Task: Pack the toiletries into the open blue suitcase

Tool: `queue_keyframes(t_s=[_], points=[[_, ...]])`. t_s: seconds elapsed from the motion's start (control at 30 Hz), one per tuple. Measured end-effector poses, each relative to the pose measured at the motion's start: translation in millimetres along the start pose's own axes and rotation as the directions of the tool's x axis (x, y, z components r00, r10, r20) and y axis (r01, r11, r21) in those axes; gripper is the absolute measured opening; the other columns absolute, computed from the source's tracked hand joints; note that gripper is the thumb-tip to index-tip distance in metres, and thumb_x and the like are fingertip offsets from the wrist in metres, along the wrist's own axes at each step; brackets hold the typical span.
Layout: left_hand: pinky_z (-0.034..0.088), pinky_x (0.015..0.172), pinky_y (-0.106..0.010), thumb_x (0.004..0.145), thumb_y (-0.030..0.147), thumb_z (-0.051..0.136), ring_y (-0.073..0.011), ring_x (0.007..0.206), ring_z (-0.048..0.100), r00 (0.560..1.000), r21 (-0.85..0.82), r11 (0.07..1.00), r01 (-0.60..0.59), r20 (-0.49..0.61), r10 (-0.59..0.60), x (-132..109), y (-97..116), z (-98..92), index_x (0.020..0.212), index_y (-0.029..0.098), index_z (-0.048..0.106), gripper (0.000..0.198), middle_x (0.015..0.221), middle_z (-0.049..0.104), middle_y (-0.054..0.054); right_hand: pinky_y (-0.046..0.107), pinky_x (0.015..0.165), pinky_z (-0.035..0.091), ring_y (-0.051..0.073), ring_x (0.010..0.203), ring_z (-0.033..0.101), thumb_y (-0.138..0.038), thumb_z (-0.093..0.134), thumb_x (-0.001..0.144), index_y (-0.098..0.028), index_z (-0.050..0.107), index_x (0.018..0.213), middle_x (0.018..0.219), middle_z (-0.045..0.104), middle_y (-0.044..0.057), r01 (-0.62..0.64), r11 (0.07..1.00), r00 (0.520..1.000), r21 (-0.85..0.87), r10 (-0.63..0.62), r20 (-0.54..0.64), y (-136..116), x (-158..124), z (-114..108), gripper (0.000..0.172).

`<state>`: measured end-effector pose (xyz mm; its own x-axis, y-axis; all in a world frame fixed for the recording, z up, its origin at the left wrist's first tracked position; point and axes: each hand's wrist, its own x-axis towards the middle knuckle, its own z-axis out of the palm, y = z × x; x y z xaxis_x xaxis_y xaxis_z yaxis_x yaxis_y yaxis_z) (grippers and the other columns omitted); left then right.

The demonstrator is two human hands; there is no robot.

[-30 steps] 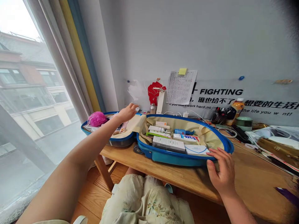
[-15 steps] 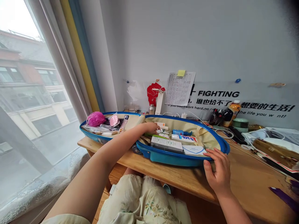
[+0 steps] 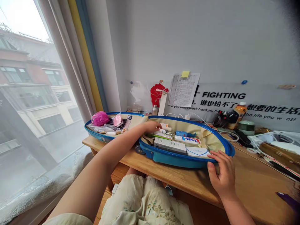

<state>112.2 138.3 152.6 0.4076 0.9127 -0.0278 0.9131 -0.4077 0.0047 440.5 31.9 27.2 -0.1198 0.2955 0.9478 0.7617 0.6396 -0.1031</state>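
The right hand (image 3: 222, 173) curls around the front rim (image 3: 201, 161) of an open blue hard-shell suitcase (image 3: 164, 158) lying on the wooden worktop (image 3: 187, 178). The left hand (image 3: 151, 127), fingers loosely bent, sits over ointment tubes (image 3: 164, 133), though whether it grips one cannot be told. That beige-lined half also holds a white carton (image 3: 170, 145), a toothpaste box (image 3: 187, 140) and a blue bottle (image 3: 185, 134); the far half holds a pink bath puff (image 3: 100, 118) and plastic packets (image 3: 98, 128).
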Motion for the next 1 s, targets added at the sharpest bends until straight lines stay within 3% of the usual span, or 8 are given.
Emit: queue_keyframes(t_s=[0.07, 0.17, 0.3, 0.43, 0.6, 0.77, 1.0], points=[[0.045, 0.099, -0.021, 0.099, 0.024, 0.038, -0.0138, 0.118, 0.059, 0.988, 0.011, 0.995, 0.099, -0.117, -0.097, -10, -19, -10.1, 0.131, 0.030, 0.057, 0.038, 0.136, 0.061, 0.002, 0.053, 0.103, 0.040, 0.030, 0.116, 0.057, -0.033, 0.046, 0.094, -0.021, 0.059, 0.102, 0.106, 0.067, 0.011, 0.003, 1.000, 1.000, 0.001, -0.003, -0.006, -1, 1, 0, 0.020], [0.046, 0.100, -0.029, 0.099, 0.017, 0.029, -0.0188, 0.124, 0.056, 0.921, 0.037, 0.943, 0.330, -0.232, -0.313, -35, -67, -19.6, 0.136, 0.025, 0.052, 0.044, 0.142, 0.054, -0.006, 0.052, 0.103, 0.041, 0.030, 0.116, 0.057, -0.033, 0.047, 0.094, -0.021, 0.059, 0.103, 0.106, 0.067, 0.011, 0.002, 1.000, 1.000, 0.001, -0.002, -0.004, -1, 1, 0, 0.019], [0.050, 0.097, -0.039, 0.097, 0.021, 0.047, -0.0252, 0.119, 0.059, 0.809, 0.101, 0.809, 0.579, -0.195, -0.555, -82, -138, -9.9, 0.129, 0.017, 0.056, 0.033, 0.130, 0.059, -0.013, 0.052, 0.102, 0.040, 0.030, 0.116, 0.057, -0.034, 0.047, 0.094, -0.021, 0.059, 0.103, 0.106, 0.067, 0.011, -0.004, 1.000, 1.000, -0.008, 0.004, -0.001, 1, 0, 1, 0.020], [0.053, 0.094, -0.047, 0.094, 0.037, 0.061, -0.0240, 0.112, 0.060, 0.745, 0.195, 0.721, 0.665, -0.100, -0.660, -120, -183, 12.7, 0.127, 0.016, 0.057, 0.039, 0.129, 0.059, -0.010, 0.051, 0.103, 0.040, 0.030, 0.117, 0.057, -0.034, 0.045, 0.094, -0.021, 0.059, 0.102, 0.106, 0.067, 0.011, -0.001, 1.000, 1.000, -0.018, 0.001, 0.005, 1, 0, 1, 0.021], [0.052, 0.096, -0.048, 0.093, 0.036, 0.061, -0.0241, 0.114, 0.059, 0.766, 0.276, 0.737, 0.617, 0.003, -0.643, -129, -201, 30.4, 0.124, 0.017, 0.059, 0.036, 0.129, 0.059, -0.010, 0.050, 0.102, 0.040, 0.029, 0.116, 0.057, -0.034, 0.046, 0.094, -0.021, 0.059, 0.104, 0.106, 0.067, 0.010, 0.010, 1.000, 1.000, -0.020, -0.010, 0.003, 3, -1, 1, 0.021], [0.052, 0.095, -0.047, 0.093, 0.036, 0.061, -0.0238, 0.113, 0.059, 0.779, 0.300, 0.756, 0.581, 0.063, -0.624, -119, -204, 31.6, 0.123, 0.017, 0.059, 0.035, 0.127, 0.059, -0.010, 0.050, 0.101, 0.041, 0.030, 0.116, 0.058, -0.032, 0.047, 0.093, -0.022, 0.060, 0.104, 0.107, 0.067, 0.010, 0.008, 1.000, 1.000, -0.014, -0.008, 0.018, 4, 0, 0, 0.020], [0.052, 0.094, -0.046, 0.094, 0.035, 0.060, -0.0234, 0.109, 0.061, 0.761, 0.265, 0.735, 0.624, 0.007, -0.648, -127, -194, 28.3, 0.124, 0.016, 0.058, 0.036, 0.124, 0.061, -0.010, 0.050, 0.102, 0.040, 0.029, 0.116, 0.058, -0.032, 0.047, 0.093, -0.022, 0.059, 0.103, 0.106, 0.067, 0.010, -0.002, 1.000, 1.000, -0.020, 0.003, 0.025, 2, 0, -1, 0.019]])
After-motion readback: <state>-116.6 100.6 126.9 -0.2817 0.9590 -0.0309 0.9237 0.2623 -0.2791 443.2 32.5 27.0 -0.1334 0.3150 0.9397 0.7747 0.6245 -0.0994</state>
